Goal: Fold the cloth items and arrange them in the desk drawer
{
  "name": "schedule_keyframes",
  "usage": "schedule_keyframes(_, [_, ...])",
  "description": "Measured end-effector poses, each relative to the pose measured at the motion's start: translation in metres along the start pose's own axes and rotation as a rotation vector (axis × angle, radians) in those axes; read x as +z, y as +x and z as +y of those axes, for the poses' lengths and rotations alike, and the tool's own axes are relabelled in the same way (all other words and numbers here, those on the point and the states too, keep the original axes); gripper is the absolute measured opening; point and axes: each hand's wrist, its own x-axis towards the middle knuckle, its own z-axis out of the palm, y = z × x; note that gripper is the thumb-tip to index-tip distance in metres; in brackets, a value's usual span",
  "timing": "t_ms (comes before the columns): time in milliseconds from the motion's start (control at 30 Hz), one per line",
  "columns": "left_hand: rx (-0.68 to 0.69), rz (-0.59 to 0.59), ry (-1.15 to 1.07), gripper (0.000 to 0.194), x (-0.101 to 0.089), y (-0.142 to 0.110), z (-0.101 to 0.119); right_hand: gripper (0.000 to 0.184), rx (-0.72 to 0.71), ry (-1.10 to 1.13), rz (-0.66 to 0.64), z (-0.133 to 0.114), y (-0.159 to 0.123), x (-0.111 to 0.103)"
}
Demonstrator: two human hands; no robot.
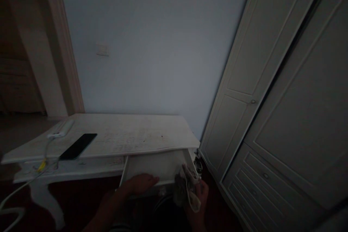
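A white desk (130,134) stands against the wall, and its right-hand drawer (156,166) is pulled out. My left hand (141,183) lies on the drawer's front edge with the fingers stretched flat. My right hand (199,197) is closed round a crumpled pale cloth (187,186), held just beside the drawer's right front corner. The room is dim and the inside of the drawer looks bare.
A black phone (78,145) and a white power bank (61,128) with a cable (24,185) lie on the desk's left part. A tall white wardrobe (272,108) stands close on the right. A doorway (24,61) opens at left.
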Motion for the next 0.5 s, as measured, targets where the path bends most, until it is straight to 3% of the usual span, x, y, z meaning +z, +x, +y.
schedule_keyframes(167, [0.018,0.002,0.002,0.076,0.000,0.001,-0.002,0.046,-0.218,-0.128,-0.070,-0.035,-0.013,0.032])
schedule_keyframes(333, [0.074,-0.007,-0.008,0.064,0.000,0.004,-0.006,0.064,-0.228,-0.219,-0.190,-0.079,-0.003,0.048])
schedule_keyframes(500, [0.133,-0.001,-0.034,0.050,0.001,0.005,-0.008,0.074,-0.242,-0.219,-0.447,-0.107,0.025,0.048])
